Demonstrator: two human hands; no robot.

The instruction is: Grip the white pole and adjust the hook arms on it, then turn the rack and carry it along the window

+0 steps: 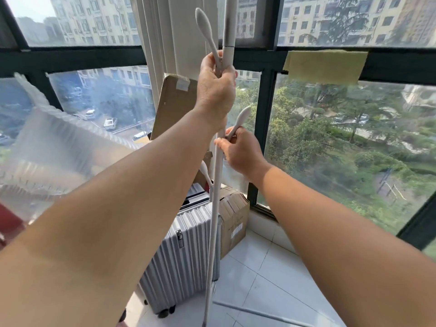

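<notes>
Both hands on upright white pole (pixel 215 208), by window.
Left hand (pixel 215 87) wrapped round pole at upper peg (pixel 205 24); right hand (pixel 243 149) pinching lower peg (pixel 238 121). Grey suitcase (pixel 181 256) behind.

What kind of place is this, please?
Probably a glazed balcony or window corner of an upper-floor flat, used for storage: a suitcase and cardboard box stand on the tiled floor beneath large windows.

a ribbed silver suitcase (pixel 181 253) stands upright on the white tiled floor (pixel 271 279), touching a taped cardboard box (pixel 233 220) by the black-framed window (pixel 264 128). pale vertical blinds (pixel 162 43) hang above. a yellow cloth (pixel 325 66) lies over the window bar.
</notes>
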